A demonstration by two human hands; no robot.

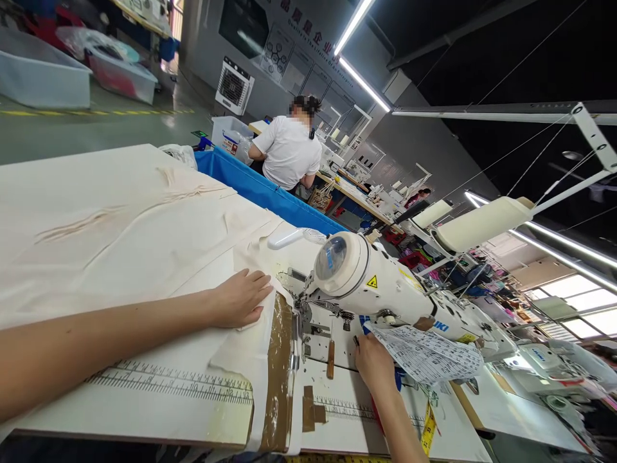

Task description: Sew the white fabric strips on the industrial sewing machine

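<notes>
My left hand [243,299] lies flat on cream fabric [216,251], fingers stretched out, just left of the needle area of a white sewing machine [385,276]. The fabric spreads over the white table and one strip hangs over its front edge. On the machine bed, my right hand [375,361] is closed, with a small dark tip showing at its fingers; what it holds I cannot make out. Beside it is a printed paper sheet [429,350]. A wooden-handled screwdriver [330,357] lies between my hands, nearer the right one.
Brown tape [278,373] runs along the table by the machine. A yellow tape measure [428,427] hangs at the right. Behind the table is a blue cloth bin [260,190]; beyond it sits a person in white [292,151]. Thread cones [482,225] stand at right.
</notes>
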